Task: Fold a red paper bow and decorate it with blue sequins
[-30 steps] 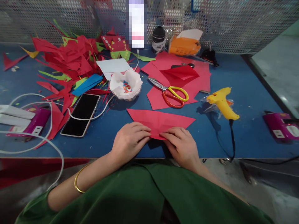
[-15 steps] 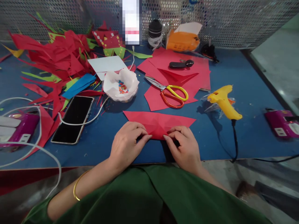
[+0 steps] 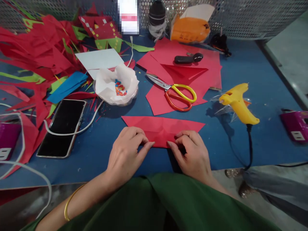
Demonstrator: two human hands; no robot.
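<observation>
A folded sheet of red paper (image 3: 158,126) lies on the blue table in front of me, its long pointed ends reaching left and right. My left hand (image 3: 130,149) pinches its near folded edge between thumb and fingers, left of the middle. On the other side, my right hand (image 3: 191,150) grips the same edge, thumb lowest. A short stretch of the fold shows between the two thumbs. Beyond the paper, scissors (image 3: 174,93) with one yellow and one red handle rest on more red paper sheets (image 3: 158,101). Neither hand touches them.
A yellow glue gun (image 3: 238,102) with a black cord stands at right. To the left are a phone (image 3: 62,128) crossed by a white cable, a paper-lined bowl (image 3: 130,80) with small coloured bits, and heaped red scraps (image 3: 48,48). A thread spool (image 3: 157,19) stands at the back.
The view has shifted and come slightly closer. Both hands keep their pinch on the paper's near edge, with the thumbs slightly farther apart. At lower right, more of another person's legs shows.
</observation>
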